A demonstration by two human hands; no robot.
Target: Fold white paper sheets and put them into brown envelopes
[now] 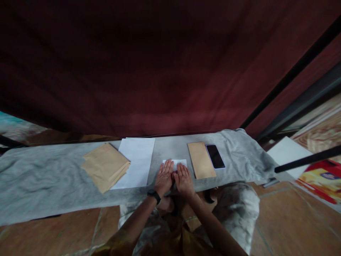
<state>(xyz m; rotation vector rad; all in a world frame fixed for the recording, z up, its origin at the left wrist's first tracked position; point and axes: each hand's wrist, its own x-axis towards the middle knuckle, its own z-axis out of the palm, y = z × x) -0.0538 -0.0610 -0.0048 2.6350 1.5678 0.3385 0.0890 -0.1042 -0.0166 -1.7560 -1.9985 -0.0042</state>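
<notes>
Both of my hands lie flat, side by side, on a small folded white paper [174, 162] on the grey cloth. My left hand [164, 177], with a dark watch on its wrist, covers the paper's left part, fingers stretched out. My right hand [183, 179] presses on its right part, fingers extended. Only the paper's far edge shows; the rest is hidden under the hands. To the left lie white sheets [144, 156], partly under a fanned pile of brown envelopes [106, 165]. A single brown envelope [201, 160] is to the right of my right hand.
A smartphone [215, 156] rests against the right side of the single envelope. The grey cloth [48, 177] drapes over a long narrow bench, wrinkled at both ends. Behind it hangs a dark red curtain [170, 89]. Black bars [306, 161] and a red-and-yellow package [323, 181] are at right.
</notes>
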